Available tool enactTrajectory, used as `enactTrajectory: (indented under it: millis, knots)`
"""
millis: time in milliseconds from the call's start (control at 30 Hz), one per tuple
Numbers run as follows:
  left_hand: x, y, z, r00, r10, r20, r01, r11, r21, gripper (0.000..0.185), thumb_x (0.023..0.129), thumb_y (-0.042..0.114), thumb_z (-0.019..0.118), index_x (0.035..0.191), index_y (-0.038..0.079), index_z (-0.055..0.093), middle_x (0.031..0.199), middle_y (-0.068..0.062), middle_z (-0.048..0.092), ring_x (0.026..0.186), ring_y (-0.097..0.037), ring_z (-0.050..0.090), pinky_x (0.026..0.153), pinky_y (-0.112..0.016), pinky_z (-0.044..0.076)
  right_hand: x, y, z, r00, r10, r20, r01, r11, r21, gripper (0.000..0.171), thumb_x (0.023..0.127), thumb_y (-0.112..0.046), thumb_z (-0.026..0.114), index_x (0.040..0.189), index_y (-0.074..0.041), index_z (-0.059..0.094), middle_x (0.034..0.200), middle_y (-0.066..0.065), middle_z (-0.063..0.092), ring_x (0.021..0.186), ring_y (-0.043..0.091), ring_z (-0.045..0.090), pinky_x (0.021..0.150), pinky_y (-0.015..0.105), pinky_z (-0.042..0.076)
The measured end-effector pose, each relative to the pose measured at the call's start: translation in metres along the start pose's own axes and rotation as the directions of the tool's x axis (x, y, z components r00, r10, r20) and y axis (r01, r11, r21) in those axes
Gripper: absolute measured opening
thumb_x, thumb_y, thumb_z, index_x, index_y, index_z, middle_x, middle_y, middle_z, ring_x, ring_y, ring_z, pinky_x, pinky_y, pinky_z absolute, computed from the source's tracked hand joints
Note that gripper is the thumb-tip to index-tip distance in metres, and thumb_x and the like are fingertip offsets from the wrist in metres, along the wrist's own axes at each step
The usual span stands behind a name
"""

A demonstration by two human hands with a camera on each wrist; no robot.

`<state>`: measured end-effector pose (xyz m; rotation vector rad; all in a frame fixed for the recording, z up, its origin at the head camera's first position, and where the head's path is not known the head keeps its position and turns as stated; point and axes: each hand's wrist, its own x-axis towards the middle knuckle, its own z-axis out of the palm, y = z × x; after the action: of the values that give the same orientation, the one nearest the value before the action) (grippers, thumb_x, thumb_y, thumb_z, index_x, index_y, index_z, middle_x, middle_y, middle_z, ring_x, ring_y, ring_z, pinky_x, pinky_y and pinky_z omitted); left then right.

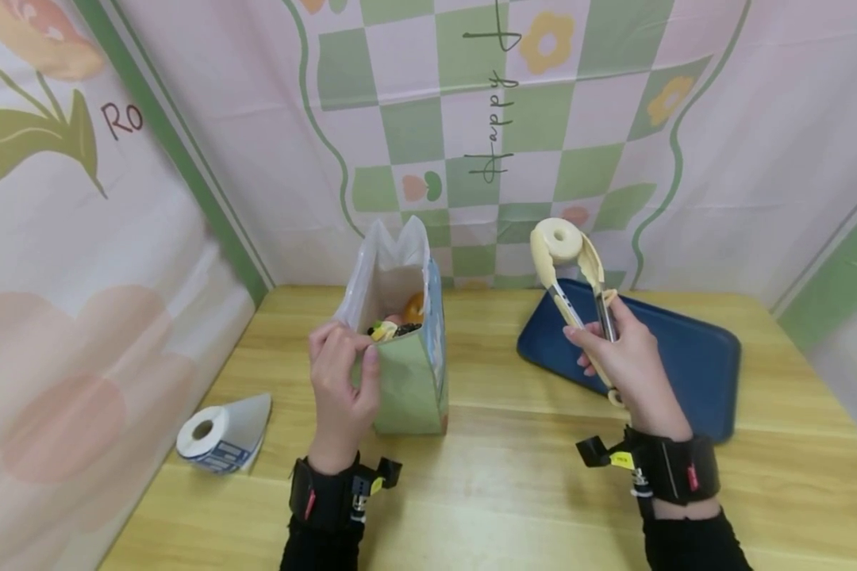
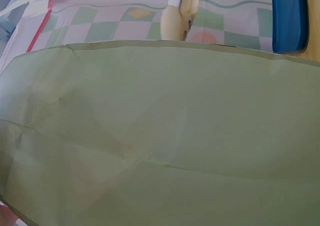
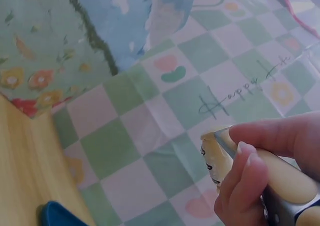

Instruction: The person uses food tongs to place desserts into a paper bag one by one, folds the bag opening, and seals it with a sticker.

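Observation:
My left hand (image 1: 343, 388) pinches the near left rim of a green paper bag (image 1: 407, 392), which stands upright with its mouth open. Inside the bag show an orange round item (image 1: 413, 308) and some dark and yellow pieces. In my right hand (image 1: 632, 361) are cream-tipped tongs (image 1: 566, 305), raised over the back of the tray. Between the tong tips sits a pale cream ring, like a doughnut (image 1: 573, 243). The bag's green side (image 2: 160, 116) fills most of the left wrist view. Fingers (image 3: 245, 181) wrap the tong handles in the right wrist view.
A dark blue tray (image 1: 693, 365) lies on the right of the wooden table (image 1: 500, 492). At the left edge rests a roll of white labels (image 1: 210, 436) with its end loose. Patterned cloth (image 1: 471, 119) hangs behind and along the left side.

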<state>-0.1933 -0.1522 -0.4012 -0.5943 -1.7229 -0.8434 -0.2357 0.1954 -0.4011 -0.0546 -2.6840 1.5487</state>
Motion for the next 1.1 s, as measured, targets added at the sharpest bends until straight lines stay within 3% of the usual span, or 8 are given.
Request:
enactTrajectory:
  millis: [233, 500, 767, 1100]
  knots:
    - [0.001, -0.001, 0.0, 1.0, 0.028, -0.008, -0.028, 1.0, -0.012, 0.036, 0.101, 0.026, 0.047, 0.075, 0.003, 0.057, 0.069, -0.005, 0.052, 0.072, -0.022, 0.049, 0.09, -0.044, 0.037, -0.01, -0.008, 0.003, 1.0, -0.024, -0.001, 0.024, 0.999, 0.041, 0.07, 0.087, -0.054, 0.066, 0.143, -0.026, 0.035, 0.101, 0.009, 0.064, 0.065, 0.02, 0.069, 0.062, 0.039, 0.058]
    - [0.001, -0.004, -0.002, 0.999, 0.036, -0.009, -0.036, 0.999, -0.016, 0.034, 0.101, 0.024, 0.047, 0.076, 0.003, 0.057, 0.07, -0.005, 0.052, 0.074, -0.022, 0.05, 0.09, -0.044, 0.037, -0.021, -0.021, 0.007, 0.999, -0.05, 0.01, 0.049, 0.998, 0.03, 0.066, 0.087, -0.054, 0.066, 0.139, -0.027, 0.037, 0.102, 0.009, 0.063, 0.066, 0.021, 0.068, 0.061, 0.037, 0.057]
    - [0.001, -0.006, -0.002, 1.0, 0.028, -0.006, -0.028, 0.999, -0.017, 0.033, 0.101, 0.024, 0.047, 0.076, 0.004, 0.057, 0.069, -0.004, 0.052, 0.072, -0.02, 0.049, 0.09, -0.044, 0.038, -0.031, -0.033, 0.009, 0.998, -0.063, 0.029, 0.063, 0.998, -0.004, 0.082, 0.086, -0.055, 0.067, 0.152, -0.031, 0.024, 0.106, 0.009, 0.06, 0.067, 0.02, 0.069, 0.06, 0.035, 0.057]
    - [0.001, -0.006, -0.004, 1.0, 0.011, 0.015, -0.011, 1.0, -0.014, 0.031, 0.101, 0.023, 0.047, 0.078, 0.004, 0.058, 0.071, -0.005, 0.053, 0.073, -0.02, 0.049, 0.091, -0.044, 0.038, -0.042, -0.047, 0.014, 0.994, -0.083, 0.065, 0.083, 0.997, 0.0, 0.069, 0.087, -0.051, 0.068, 0.144, -0.032, 0.033, 0.102, 0.008, 0.06, 0.069, 0.022, 0.069, 0.059, 0.036, 0.057]
